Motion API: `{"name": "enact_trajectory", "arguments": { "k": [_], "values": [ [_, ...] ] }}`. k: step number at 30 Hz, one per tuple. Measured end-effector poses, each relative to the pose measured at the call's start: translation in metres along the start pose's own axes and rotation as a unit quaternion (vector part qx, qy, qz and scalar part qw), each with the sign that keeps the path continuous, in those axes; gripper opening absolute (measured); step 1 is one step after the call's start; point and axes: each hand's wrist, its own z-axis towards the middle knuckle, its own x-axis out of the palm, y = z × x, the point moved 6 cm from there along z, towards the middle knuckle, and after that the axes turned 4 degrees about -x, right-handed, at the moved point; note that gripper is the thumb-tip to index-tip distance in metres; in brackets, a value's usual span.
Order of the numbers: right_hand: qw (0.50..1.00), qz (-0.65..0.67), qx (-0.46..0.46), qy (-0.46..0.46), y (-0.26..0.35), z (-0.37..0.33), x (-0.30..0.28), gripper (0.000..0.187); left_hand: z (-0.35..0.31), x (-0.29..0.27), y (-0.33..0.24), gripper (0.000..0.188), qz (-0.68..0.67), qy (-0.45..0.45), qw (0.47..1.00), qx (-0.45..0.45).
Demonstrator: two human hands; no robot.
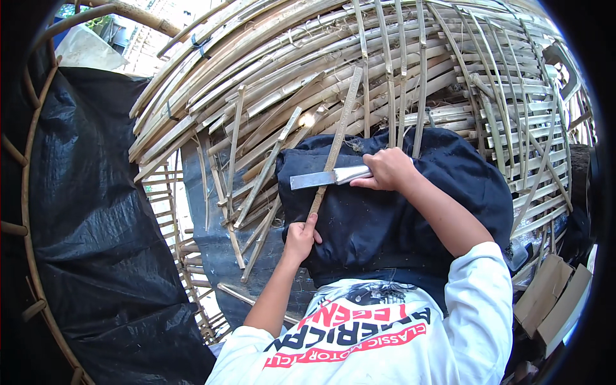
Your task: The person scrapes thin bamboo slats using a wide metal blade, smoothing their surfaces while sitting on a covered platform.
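My right hand [390,169] is closed round the pale wrapped handle of a knife with a broad, square-ended blade [312,180]. The blade lies across a bamboo strip [342,125], which slants up and away over my lap. Gripping the strip's near end is my left hand [301,239], with its thumb along the top. Dark cloth [385,224] covers my lap beneath both hands. Whether the blade's edge bites into the strip cannot be made out.
A large stack of split bamboo strips [256,61] spreads ahead. Several loose strips [264,168] lean left of my lap. Black plastic sheeting [102,212] hangs at the left beside a bamboo frame [27,167]. At the lower right stands an opened cardboard box [545,292].
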Motion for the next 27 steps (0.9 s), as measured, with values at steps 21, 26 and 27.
{"name": "enact_trajectory", "arguments": {
  "k": [21, 26, 27],
  "values": [
    [0.997, -0.002, 0.068, -0.041, 0.002, -0.023, -0.038, 0.074, 0.001, 0.002, 0.021, 0.08, -0.153, 0.19, 0.942, -0.23],
    [1.0, -0.004, 0.025, 0.01, -0.008, 0.009, 0.005, 0.069, -0.001, -0.003, 0.021, 0.08, -0.147, 0.169, 0.946, -0.234],
    [0.997, 0.012, 0.078, -0.026, -0.028, 0.013, 0.0, 0.069, -0.001, -0.002, 0.02, 0.08, -0.145, 0.177, 0.943, -0.241]
  ]
}}
